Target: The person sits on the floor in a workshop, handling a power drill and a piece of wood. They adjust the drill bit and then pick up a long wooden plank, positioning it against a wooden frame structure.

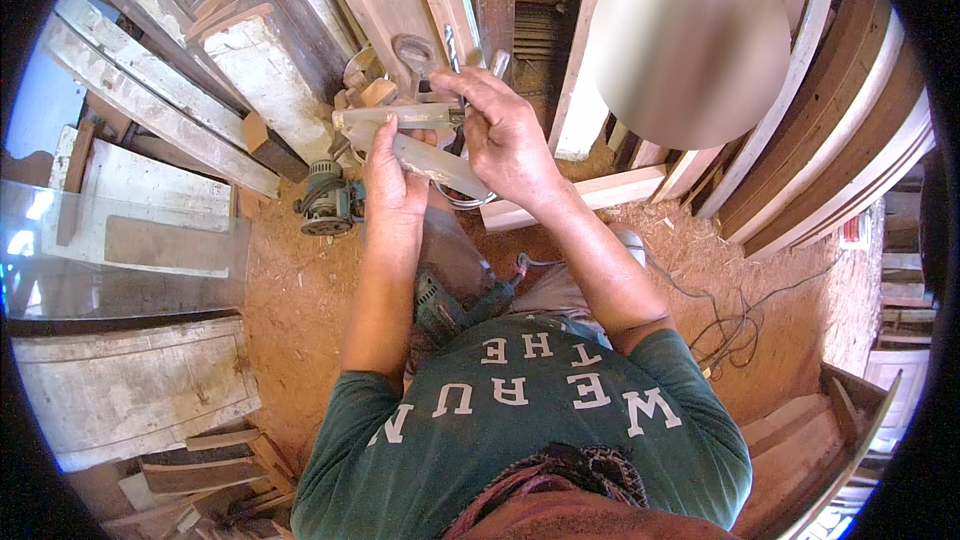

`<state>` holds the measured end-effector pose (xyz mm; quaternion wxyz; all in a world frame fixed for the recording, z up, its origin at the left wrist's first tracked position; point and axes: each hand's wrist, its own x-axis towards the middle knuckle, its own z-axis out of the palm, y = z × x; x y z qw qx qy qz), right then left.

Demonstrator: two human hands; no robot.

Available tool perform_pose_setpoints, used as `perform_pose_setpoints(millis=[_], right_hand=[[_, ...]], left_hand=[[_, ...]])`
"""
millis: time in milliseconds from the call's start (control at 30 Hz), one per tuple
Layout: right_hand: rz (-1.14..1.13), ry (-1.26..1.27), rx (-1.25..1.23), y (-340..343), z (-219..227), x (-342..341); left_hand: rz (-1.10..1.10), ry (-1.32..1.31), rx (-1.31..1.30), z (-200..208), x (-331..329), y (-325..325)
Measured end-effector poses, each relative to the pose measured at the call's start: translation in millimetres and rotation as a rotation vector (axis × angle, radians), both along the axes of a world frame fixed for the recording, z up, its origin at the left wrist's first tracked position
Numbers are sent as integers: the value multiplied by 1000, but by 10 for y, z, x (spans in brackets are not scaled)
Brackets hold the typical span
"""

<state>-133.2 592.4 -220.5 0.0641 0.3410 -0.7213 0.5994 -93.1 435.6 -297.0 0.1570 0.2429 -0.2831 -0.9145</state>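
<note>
My left hand point(397, 180) is closed round a pale, translucent plastic case point(410, 118), its thumb along the near side. A second long translucent piece point(440, 165) slants below it toward my right wrist; I cannot tell whether it is the case's other half. My right hand point(508, 140) is at the case's right end, fingers bent together. A silver spiral drill bit point(450, 45) sticks up past its fingers, apparently held in them, its lower part mostly hidden. Just beyond my hands is a pale looped handle point(412, 52). A green power drill point(460, 308) lies against my lap.
A router point(328, 200) stands on the sawdust-covered floor point(290, 290) to the left. Planks point(250, 65) lean at the far left, with curved boards point(820, 110) at the right. A loose cable point(735, 325) coils on the right floor. A glass sheet point(130, 250) is at the left.
</note>
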Motion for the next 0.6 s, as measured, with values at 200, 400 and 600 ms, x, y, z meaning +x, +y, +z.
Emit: perform_pose_setpoints(millis=[200, 400, 600], right_hand=[[37, 97, 101, -54, 9, -13], [264, -32, -21, 1, 126, -95], [429, -323, -15, 28, 243, -192]], left_hand=[[-36, 23, 27, 20, 12, 14], [-87, 52, 66, -89, -4, -83], [-100, 66, 45, 32, 27, -35]])
